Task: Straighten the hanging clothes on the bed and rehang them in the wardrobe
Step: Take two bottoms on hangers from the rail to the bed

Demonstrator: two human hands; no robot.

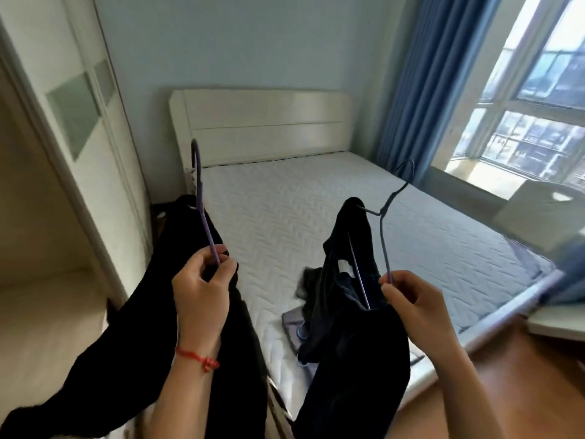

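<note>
My left hand (201, 289) pinches a purple wire hanger (202, 210) that carries a black garment (133, 327) hanging down at the left. My right hand (414, 307) pinches a second purple wire hanger (384, 239) with a dark garment (345, 327) bearing a white label; its hook points up to the right. Both are held up over the foot of the bed (316, 217), a bare quilted white mattress. More clothes and a blue hanger (300, 331) lie on the mattress between my hands. The wardrobe (79, 128) stands at the left, its inside out of sight.
A white headboard (262, 122) backs the bed against the far wall. Blue curtains (421, 90) and a large window (531, 99) fill the right side. A white box (538, 213) sits by the window. Wooden floor (522, 391) shows at the lower right.
</note>
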